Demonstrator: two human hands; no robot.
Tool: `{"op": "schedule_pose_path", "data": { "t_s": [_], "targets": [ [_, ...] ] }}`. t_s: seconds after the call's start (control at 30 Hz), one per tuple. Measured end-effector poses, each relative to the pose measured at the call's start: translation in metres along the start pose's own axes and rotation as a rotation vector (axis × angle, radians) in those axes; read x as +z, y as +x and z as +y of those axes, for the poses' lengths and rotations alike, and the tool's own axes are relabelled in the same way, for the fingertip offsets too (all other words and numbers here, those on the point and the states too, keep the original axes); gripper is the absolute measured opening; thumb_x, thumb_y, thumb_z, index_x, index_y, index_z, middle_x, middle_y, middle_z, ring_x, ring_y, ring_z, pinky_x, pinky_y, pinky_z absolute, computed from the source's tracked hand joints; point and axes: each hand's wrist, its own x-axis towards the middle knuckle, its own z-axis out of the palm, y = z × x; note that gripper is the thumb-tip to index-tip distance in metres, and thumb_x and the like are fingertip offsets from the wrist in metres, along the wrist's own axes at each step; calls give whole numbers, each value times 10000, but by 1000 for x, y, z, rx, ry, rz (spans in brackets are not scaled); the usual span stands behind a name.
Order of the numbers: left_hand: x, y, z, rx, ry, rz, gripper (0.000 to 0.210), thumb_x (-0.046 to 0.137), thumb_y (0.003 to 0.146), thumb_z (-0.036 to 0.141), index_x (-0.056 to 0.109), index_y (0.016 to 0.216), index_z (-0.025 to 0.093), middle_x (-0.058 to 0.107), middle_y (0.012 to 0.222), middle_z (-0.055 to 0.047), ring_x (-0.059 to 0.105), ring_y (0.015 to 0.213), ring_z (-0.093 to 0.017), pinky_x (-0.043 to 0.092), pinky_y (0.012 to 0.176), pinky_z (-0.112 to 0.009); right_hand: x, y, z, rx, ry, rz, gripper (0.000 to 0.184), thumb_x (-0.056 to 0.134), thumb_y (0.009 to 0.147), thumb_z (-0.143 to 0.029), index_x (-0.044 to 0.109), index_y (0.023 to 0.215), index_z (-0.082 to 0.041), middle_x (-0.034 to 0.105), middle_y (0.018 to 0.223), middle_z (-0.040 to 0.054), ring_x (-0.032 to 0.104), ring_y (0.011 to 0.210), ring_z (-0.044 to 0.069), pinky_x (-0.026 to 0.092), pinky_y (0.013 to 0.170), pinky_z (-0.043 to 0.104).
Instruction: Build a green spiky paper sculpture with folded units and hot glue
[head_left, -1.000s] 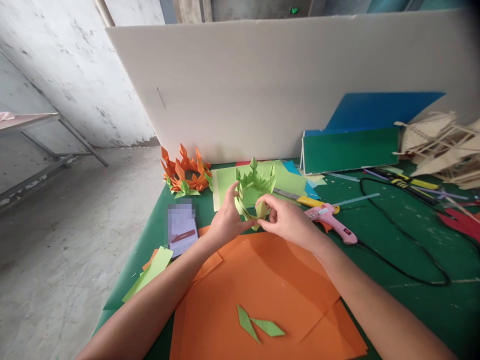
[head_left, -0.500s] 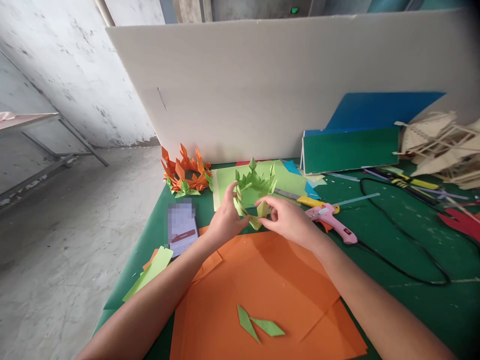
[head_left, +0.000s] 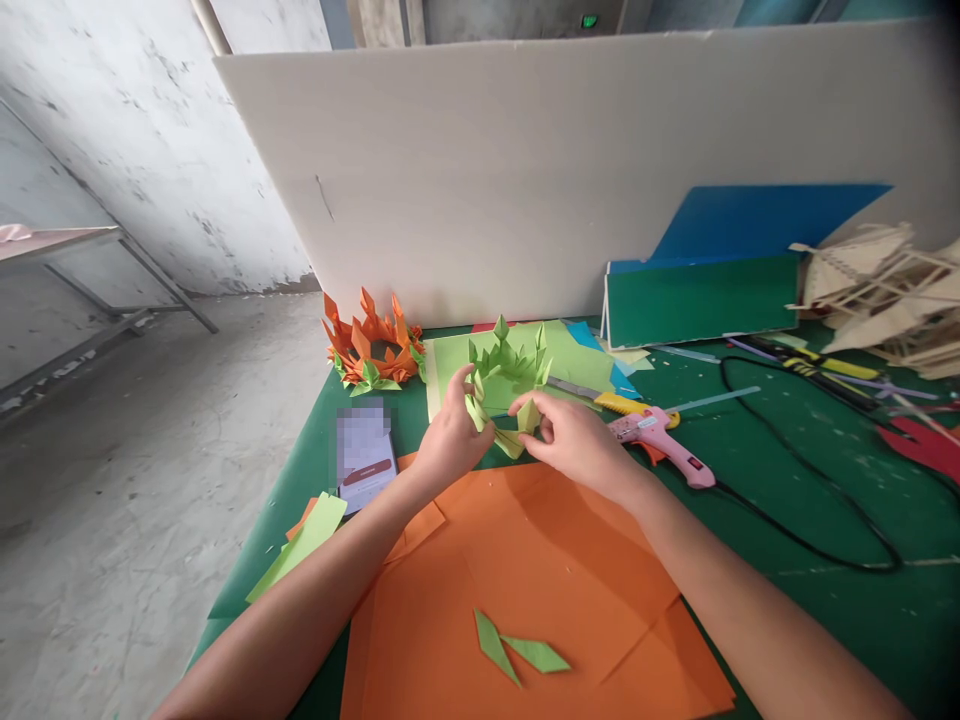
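Note:
A light green folded-paper crown (head_left: 504, 360), ring-shaped with pointed tips, is between my hands near the middle of the table. My left hand (head_left: 453, 432) grips its left side, thumb and fingers curved around the band. At the front right, my right hand (head_left: 571, 436) pinches a folded piece of the same ring between thumb and fingertips. The near edge of the ring hangs just beyond a stack of orange paper (head_left: 525, 550). Two small green folded leaf pieces (head_left: 535, 654) lie on that stack.
An orange paper crown (head_left: 375, 345) stands at the back left, behind a phone (head_left: 367, 480). To the right lie a pink glue gun (head_left: 671, 445) with a black cord and a yellow-handled cutter (head_left: 622, 404). A white board (head_left: 480, 180) stands behind the table.
My left thumb has drawn in slightly towards the ring. The crown has tilted or shifted a little to the left. My right hand has hardly moved.

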Motion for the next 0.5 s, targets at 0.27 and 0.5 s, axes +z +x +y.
{"op": "schedule_pose_path", "data": {
  "t_s": [0.27, 0.5],
  "targets": [
    [0, -1, 0, 12, -27, 11, 713, 541, 757, 130, 223, 1385, 246, 502, 1219, -74, 476, 541, -44, 449, 582, -249, -8, -2, 2, -62, -26, 24, 285, 661, 783, -260, 620, 1064, -230, 566, 740, -16, 492, 610, 142, 335, 570, 250],
    [2, -1, -4, 25, -23, 19, 722, 522, 731, 82, 238, 1372, 258, 500, 1248, -77, 479, 524, -29, 454, 575, -245, -5, -2, 1, -12, -8, -21, 295, 650, 783, -265, 622, 1076, -261, 505, 616, -55, 492, 551, 136, 305, 516, 236]
  ]
}}
